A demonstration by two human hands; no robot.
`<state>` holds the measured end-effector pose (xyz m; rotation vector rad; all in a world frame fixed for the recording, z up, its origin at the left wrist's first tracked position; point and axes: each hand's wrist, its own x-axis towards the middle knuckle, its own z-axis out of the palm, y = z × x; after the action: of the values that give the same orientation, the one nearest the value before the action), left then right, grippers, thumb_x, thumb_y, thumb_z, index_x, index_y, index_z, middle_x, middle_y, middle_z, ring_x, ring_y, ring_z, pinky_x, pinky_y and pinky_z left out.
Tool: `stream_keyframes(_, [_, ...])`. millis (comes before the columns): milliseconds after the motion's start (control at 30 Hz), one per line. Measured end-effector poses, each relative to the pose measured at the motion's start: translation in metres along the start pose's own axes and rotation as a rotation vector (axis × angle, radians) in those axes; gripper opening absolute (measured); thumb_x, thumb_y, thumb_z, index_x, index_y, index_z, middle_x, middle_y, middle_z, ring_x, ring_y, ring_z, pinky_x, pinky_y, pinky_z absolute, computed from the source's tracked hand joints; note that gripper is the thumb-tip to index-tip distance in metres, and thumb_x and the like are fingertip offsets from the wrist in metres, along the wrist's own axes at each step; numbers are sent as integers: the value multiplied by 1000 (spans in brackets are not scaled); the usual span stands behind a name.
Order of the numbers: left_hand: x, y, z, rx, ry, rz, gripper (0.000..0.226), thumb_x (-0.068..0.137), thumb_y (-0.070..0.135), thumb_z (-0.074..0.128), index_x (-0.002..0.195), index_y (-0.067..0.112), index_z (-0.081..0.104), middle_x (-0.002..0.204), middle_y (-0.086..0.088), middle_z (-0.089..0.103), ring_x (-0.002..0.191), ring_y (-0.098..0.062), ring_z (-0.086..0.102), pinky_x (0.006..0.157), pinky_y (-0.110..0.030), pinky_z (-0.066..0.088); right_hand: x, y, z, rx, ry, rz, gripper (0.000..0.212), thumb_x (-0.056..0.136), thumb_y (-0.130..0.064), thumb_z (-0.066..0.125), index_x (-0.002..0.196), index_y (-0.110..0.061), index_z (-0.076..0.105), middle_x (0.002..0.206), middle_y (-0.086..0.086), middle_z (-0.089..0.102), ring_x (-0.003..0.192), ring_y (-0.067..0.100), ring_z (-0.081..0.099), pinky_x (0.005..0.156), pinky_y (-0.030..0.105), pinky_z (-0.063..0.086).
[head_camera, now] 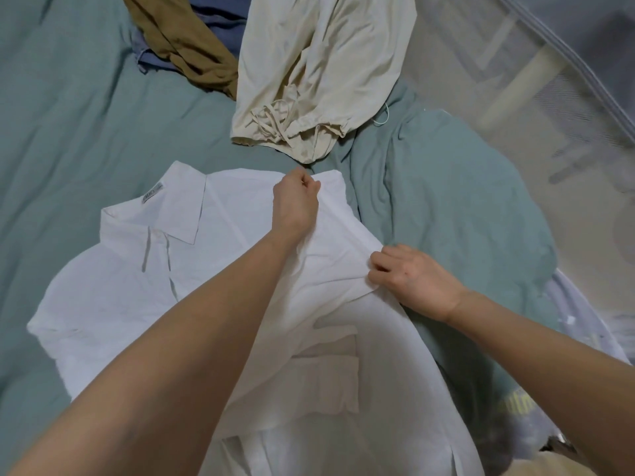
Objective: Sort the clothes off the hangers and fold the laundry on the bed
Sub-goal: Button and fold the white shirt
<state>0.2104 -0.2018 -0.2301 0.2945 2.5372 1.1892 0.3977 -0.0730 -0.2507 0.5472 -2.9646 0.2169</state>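
A white collared shirt (pixel 130 290) lies spread front-up on the green bed cover (pixel 68 132), collar toward the upper left. My left hand (pixel 297 201) pinches the shirt's right shoulder edge near the top. My right hand (pixel 412 280) pinches the same side of the shirt lower down, where the fabric is lifted into a ridge between the two hands. The shirt's lower part runs toward me under my forearms.
Cream drawstring trousers (pixel 309 80) lie just beyond the shirt. A brown garment (pixel 185 46) and a blue one (pixel 220 15) are bunched at the back. A mesh net wall (pixel 515 80) bounds the bed on the right, with a plastic bag (pixel 522 407) low at the right.
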Motion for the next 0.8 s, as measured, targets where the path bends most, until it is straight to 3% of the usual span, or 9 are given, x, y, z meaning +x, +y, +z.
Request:
stream_keyframes(100, [-8, -9, 5, 77, -50, 53, 22, 99, 20, 49, 81, 8, 49, 72, 1, 49, 67, -13, 43, 53, -25, 28, -1, 10, -5, -35, -76, -58, 19, 73, -1, 45, 72, -15, 58, 74, 3, 52, 66, 22, 45, 58, 29, 33])
stream_keyframes(200, [-8, -19, 5, 53, -85, 39, 31, 93, 27, 59, 69, 12, 50, 63, 5, 47, 62, -11, 44, 55, -23, 29, -4, 11, -10, -53, -99, -130, 17, 78, -3, 44, 74, -14, 56, 79, 5, 52, 67, 24, 47, 58, 32, 37])
stream_keyframes(300, [-6, -15, 0, -118, 10, -39, 31, 92, 23, 60, 65, 13, 49, 59, 6, 46, 59, -9, 41, 58, -20, 33, -6, 6, -11, -77, -113, -177, 14, 83, -6, 52, 72, -14, 54, 83, 6, 52, 72, 24, 47, 61, 33, 37])
stream_keyframes(400, [-5, -12, -9, -156, 65, -165, 32, 97, 27, 53, 68, 11, 49, 63, 6, 47, 67, -15, 45, 65, -25, 34, -15, 2, -8, -68, -140, -146, 18, 85, -11, 46, 71, -15, 56, 80, 4, 54, 70, 23, 50, 62, 31, 37])
stream_keyframes(467, [-9, -15, -19, -88, -74, -182, 38, 98, 37, 47, 68, 13, 46, 65, 2, 48, 68, -18, 45, 64, -29, 36, -22, -4, -9, 4, -84, 62, 18, 87, -14, 45, 75, -13, 58, 80, 5, 56, 70, 25, 52, 62, 33, 40])
stream_keyframes(567, [-31, -20, -39, -162, -214, -241, 41, 95, 48, 50, 81, 9, 54, 76, -4, 59, 66, -18, 56, 70, -33, 51, -21, -35, -17, 285, -9, 609, 22, 92, -20, 55, 72, -11, 55, 72, 3, 56, 66, 24, 52, 60, 35, 41])
stream_keyframes(700, [-69, -33, -60, -263, -373, -301, 37, 96, 35, 56, 80, 3, 63, 77, -5, 67, 67, -17, 63, 60, -25, 53, 1, -85, -14, 825, 98, 1279, 31, 91, -21, 59, 67, -2, 61, 61, 9, 64, 65, 29, 62, 69, 40, 52])
stream_keyframes(800, [-87, -46, -67, -139, -403, -227, 27, 93, 29, 61, 86, 6, 72, 86, -4, 73, 76, -16, 67, 72, -25, 52, 21, -108, -10, 1148, 201, 1595, 30, 92, -11, 52, 64, 0, 58, 61, 11, 61, 62, 27, 65, 75, 41, 57])
